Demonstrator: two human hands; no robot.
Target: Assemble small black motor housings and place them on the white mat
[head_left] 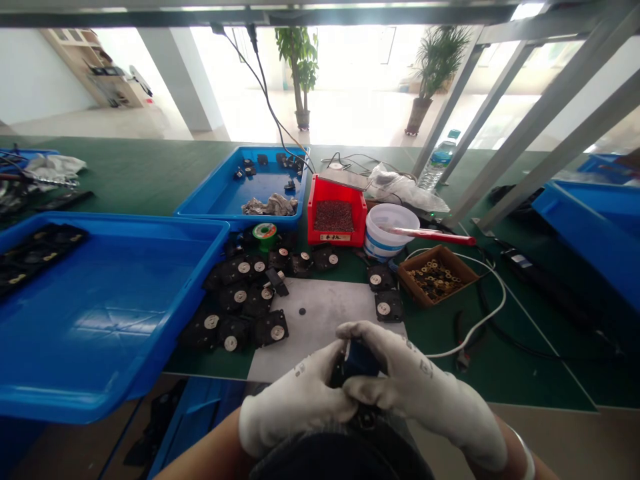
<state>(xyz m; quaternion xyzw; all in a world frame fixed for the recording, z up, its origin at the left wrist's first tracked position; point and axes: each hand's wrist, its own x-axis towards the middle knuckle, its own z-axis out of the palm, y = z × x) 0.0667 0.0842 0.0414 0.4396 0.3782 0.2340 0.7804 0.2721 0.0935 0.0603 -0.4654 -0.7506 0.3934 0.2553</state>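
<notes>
Both hands wear white gloves and meet at the bottom centre, near the table's front edge. My left hand point(303, 393) is closed on the left side of a small dark part point(361, 360). My right hand point(400, 370) wraps round the same part from the right, thumb and fingers curled about it. Much of the part is hidden by the gloves. Beyond the hands a white paper sheet point(325, 307) lies on the green table point(500, 373). Several black parts with silver discs point(271, 328) sit left of the sheet, and two point(389, 307) rest at its right edge.
A large blue tray point(120, 313) is at left, another blue tray point(215, 193) behind. A red bin point(337, 237), white bucket point(385, 233) with a red-handled tool point(440, 236), and cardboard box point(427, 297) of brass-coloured pieces stand beyond the sheet. A white cable point(493, 313) curves at right.
</notes>
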